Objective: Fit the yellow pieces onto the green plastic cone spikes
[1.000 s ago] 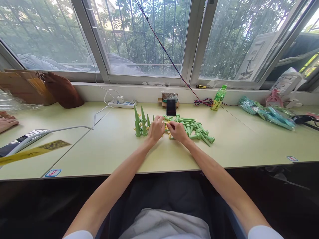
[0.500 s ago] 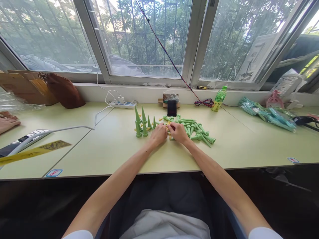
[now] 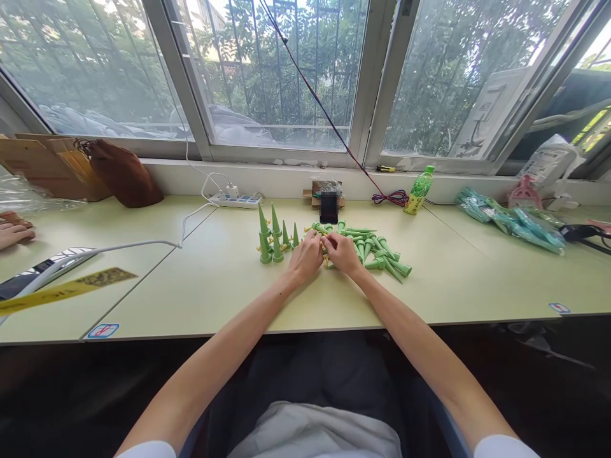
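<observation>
While hands (image 3: 306, 256) nearly meet, grip unclear — green cones (image 3: 277, 249) either side, phone (image 3: 328, 210), bottle (image 3: 419, 191) beyond

Counting from mid-view, saw smooth, faintly glossy plastic in the upright green cones (image 3: 277, 249) at nine o'clock and the loose green cones (image 3: 368, 245) at three. Noted a smooth, satin-looking counter (image 3: 453, 280) beneath. Found glossy, crinkled plastic on the teal packets (image 3: 525, 227) farther out at three, and shiny plastic on the green bottle (image 3: 419, 191) at two. Made out matt cardboard (image 3: 41, 166) and a cloth-like pouch (image 3: 125, 176) at ten, hazy window glass (image 3: 286, 83) at twelve, creased pale cloth (image 3: 315, 427) at six.
</observation>
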The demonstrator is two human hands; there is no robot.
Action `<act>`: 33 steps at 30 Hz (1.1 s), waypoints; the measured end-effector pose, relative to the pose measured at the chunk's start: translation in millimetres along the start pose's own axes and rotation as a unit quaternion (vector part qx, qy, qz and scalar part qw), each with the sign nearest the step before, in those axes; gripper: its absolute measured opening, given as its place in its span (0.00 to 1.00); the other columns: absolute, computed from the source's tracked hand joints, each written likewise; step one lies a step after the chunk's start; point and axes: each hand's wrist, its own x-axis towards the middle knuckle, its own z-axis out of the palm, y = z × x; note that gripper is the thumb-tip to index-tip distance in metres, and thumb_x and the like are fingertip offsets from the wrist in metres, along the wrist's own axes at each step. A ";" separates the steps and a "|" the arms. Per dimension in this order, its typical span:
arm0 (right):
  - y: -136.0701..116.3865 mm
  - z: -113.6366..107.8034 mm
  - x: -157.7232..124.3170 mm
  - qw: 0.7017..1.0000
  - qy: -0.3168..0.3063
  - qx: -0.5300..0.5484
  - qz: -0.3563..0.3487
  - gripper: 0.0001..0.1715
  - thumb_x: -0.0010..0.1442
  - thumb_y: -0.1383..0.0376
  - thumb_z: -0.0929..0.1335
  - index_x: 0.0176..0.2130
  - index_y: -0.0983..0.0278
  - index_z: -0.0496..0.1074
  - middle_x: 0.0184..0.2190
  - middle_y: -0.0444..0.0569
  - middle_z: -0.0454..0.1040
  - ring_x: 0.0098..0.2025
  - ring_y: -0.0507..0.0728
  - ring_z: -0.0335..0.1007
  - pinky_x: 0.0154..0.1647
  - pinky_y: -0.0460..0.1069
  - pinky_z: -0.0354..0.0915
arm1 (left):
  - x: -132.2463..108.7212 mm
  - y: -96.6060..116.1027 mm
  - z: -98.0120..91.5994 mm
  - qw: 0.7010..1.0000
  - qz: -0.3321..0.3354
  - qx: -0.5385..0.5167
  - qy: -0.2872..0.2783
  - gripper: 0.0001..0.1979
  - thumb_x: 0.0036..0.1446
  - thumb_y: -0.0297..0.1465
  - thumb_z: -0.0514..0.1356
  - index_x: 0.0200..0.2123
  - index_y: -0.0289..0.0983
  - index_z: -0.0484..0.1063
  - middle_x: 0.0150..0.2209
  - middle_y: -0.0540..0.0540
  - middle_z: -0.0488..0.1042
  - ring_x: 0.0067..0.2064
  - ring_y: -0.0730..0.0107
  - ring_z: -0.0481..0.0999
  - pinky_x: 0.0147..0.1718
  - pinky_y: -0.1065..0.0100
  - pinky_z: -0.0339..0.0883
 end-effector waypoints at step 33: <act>-4.7 -3.9 1.2 0.963 0.107 0.220 0.113 0.23 0.63 0.47 0.66 0.47 0.60 0.59 0.27 0.42 0.76 0.22 0.53 0.70 0.23 0.47 0.65 | -4.1 9.3 -4.6 0.976 0.141 -0.152 0.069 0.09 0.64 0.27 0.53 0.39 0.37 0.74 0.52 0.41 0.74 0.38 0.71 0.77 0.33 0.70 0.72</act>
